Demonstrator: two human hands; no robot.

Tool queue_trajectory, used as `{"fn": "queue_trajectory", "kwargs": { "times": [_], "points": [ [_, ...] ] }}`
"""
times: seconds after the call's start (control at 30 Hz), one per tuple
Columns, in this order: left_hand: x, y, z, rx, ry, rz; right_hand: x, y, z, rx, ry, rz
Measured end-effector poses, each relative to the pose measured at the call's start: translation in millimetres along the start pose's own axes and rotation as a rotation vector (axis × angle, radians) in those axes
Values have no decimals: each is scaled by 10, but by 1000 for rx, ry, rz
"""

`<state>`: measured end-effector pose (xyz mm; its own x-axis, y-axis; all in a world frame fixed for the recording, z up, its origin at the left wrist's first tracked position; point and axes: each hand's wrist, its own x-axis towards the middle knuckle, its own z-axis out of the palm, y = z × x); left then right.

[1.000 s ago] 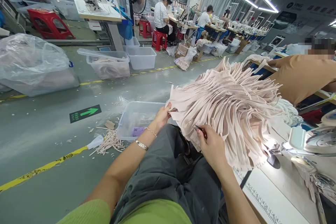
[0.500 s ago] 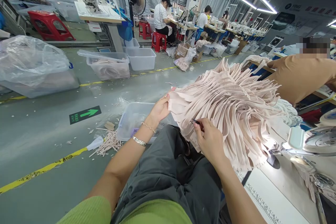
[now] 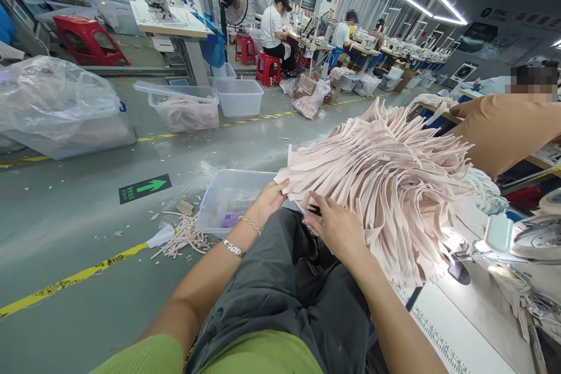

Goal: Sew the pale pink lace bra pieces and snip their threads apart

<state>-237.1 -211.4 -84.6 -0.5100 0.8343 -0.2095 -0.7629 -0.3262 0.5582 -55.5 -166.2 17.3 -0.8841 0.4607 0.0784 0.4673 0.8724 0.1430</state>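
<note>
Sewing-floor aisle, grey concrete. We have the pink fabric stack (image 3: 381, 181) fanned over our lap and the table edge, long strips running up-right away from us. Our left hand (image 3: 265, 205) pinches the stack's near-left corner, thumb on top. Our right hand (image 3: 335, 229) lies flat on the lower edge just right of it, fingers pressed together over a small dark tool (image 3: 314, 210); the grip on it is partly hidden. Left hand is nearer the corner. Versus the earlier frames, the right hand slid left toward the corner. Clear bin (image 3: 228, 198) sits on the floor beyond our left wrist; a co-worker's tan sleeve (image 3: 504, 134) far right.
</note>
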Motion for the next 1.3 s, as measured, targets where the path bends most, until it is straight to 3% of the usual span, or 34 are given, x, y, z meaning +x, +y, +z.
{"fn": "queue_trajectory", "kwargs": {
  "times": [0.1,0.2,0.4,0.6,0.83,0.9,1.03,1.1,1.2,1.3],
  "points": [
    [40,42,54,-68,-21,19,-65,52,80,-175,-170,-33],
    [54,73,66,-121,-33,20,-219,141,68,-233,-244,-2],
    [-23,-46,40,-159,-22,-31,-500,315,-91,-246,-257,14],
    [-209,-261,-68,-216,54,-119,-502,284,-34,-205,-279,19],
    [-336,-72,24,-309,33,-139,-438,271,-108,-236,-362,0],
    [-351,-5,103,-301,0,-141,-398,262,-181,-188,-299,-13],
    [-396,27,226,-266,-66,-144,-242,118,-250,-99,24,-32],
    [-418,14,254,-235,-116,-128,-129,-7,-204,-63,122,-82],
    [-433,-7,255,-186,-154,-100,50,-181,-78,-29,194,-42],
    [-429,-18,231,-176,-140,-91,192,-270,25,-42,179,12]
  ]
}}
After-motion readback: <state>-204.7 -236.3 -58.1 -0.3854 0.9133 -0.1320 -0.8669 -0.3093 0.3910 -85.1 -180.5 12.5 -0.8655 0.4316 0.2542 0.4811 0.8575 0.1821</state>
